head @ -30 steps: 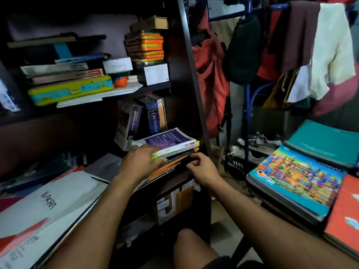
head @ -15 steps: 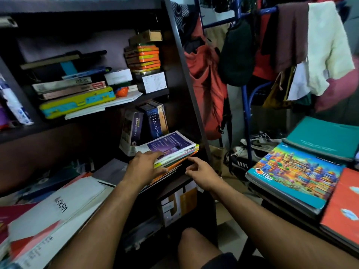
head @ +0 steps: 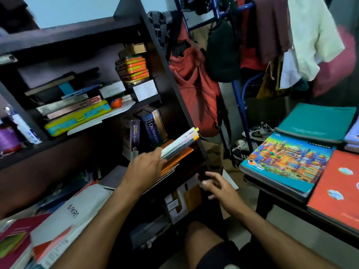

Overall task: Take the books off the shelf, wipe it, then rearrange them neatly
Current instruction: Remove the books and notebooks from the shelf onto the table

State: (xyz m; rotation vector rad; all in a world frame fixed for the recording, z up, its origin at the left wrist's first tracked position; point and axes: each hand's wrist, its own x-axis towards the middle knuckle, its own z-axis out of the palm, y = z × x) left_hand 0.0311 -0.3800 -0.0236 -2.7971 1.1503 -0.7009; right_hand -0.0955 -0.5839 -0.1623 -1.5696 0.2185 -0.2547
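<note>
Now left hand (head: 144, 169) grips tilted stack of books (head: 179, 144) over shelf (head: 186, 172); right hand (head: 219, 188) loose, empty.

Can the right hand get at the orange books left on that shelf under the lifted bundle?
Probably yes. The right hand hangs open and empty just below the shelf edge, and the left hand has tilted the bundle up off the orange books, baring their near edge.

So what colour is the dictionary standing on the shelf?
Dark blue, with pale lettering down the spine of the dictionary, seen in the head view.
</note>
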